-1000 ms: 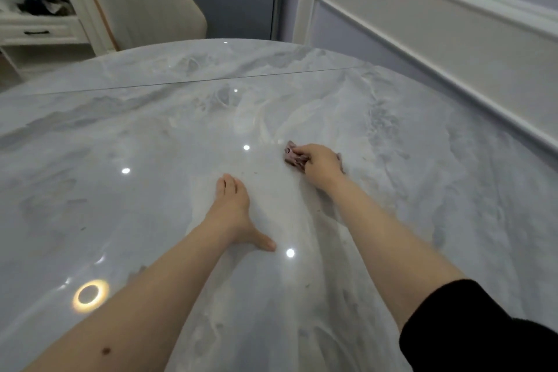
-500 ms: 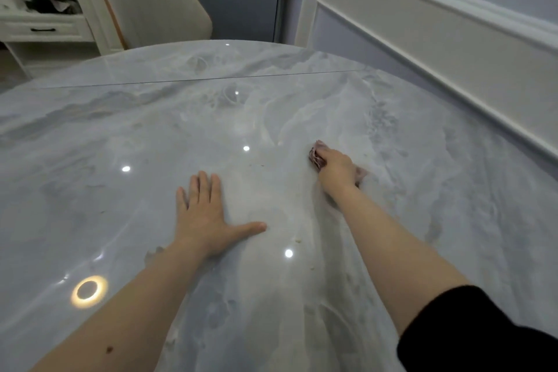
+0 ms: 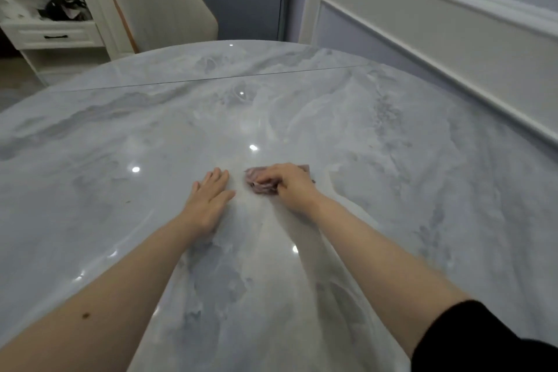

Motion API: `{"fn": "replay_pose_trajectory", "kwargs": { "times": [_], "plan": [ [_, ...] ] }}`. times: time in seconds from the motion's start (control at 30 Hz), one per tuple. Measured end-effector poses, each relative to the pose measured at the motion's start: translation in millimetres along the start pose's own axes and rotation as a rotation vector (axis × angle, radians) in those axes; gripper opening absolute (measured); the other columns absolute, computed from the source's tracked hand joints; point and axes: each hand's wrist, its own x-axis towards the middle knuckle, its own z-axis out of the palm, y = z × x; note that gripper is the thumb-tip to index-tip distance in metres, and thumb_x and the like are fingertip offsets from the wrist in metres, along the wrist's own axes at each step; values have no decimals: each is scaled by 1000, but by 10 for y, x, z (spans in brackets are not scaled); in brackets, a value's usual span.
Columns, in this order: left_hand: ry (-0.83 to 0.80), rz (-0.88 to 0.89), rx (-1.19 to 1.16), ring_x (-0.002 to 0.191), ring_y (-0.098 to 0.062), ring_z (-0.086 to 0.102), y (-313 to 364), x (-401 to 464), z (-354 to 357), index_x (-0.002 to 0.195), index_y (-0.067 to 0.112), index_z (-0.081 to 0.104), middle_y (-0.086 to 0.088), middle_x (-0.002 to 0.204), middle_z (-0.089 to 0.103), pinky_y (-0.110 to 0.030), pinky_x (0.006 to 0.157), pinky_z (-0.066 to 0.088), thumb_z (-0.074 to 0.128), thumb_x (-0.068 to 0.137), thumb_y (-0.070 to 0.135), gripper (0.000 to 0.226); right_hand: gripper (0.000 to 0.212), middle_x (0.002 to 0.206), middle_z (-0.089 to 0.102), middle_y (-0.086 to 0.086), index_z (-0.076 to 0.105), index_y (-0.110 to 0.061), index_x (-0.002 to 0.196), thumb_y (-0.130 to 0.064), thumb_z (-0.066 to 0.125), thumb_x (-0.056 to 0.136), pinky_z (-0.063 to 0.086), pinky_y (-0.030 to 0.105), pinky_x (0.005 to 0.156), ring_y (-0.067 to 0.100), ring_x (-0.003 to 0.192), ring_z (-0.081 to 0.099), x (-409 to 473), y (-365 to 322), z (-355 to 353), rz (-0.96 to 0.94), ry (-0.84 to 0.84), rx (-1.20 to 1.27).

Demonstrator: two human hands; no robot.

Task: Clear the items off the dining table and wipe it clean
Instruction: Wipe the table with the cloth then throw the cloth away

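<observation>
Right hand (image 3: 291,187) grips cloth (image 3: 261,181); left hand (image 3: 208,202) flat on table (image 3: 392,190).

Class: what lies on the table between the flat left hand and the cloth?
Only bare marble table separates the left hand from the cloth, in the head view.

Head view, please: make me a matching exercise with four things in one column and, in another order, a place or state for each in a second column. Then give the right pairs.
Things:
1. left hand
2. right hand
3. cloth
4. chair

Places or states:
A. bunched under curled fingers
B. behind the far edge of the table
C. flat on the marble, fingers straight
D. gripping the rag

Pairs: 1-C, 2-D, 3-A, 4-B
</observation>
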Motion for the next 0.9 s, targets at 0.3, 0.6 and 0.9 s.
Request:
{"fn": "replay_pose_trajectory", "kwargs": {
  "times": [0.3,0.6,0.9],
  "plan": [
    [83,198,319,147,-14,3,48,-482,424,149,18,17,-1,158,5,-32,117,-7,14,98,40,55,45,95,74,11,75,-4,87,7,41,60,40,12,90,12,93,59,-1470,-234,-44,-167,-20,-4],
    [248,254,337,145,-16,16,136,-377,699,146,17,29,0,155,22,-33,118,3,-6,81,51,81,53,129,61,-4,68,-18,115,10,43,77,31,11,94,20,120,54,-1026,512,-687,381,280,-262],
    [236,256,374,144,-23,19,211,-401,720,146,12,29,-7,155,24,-38,118,6,-2,83,48,79,47,107,70,-14,74,-33,98,-17,36,73,33,25,64,14,84,53,-2076,-72,15,31,260,-326]
  ]
}}
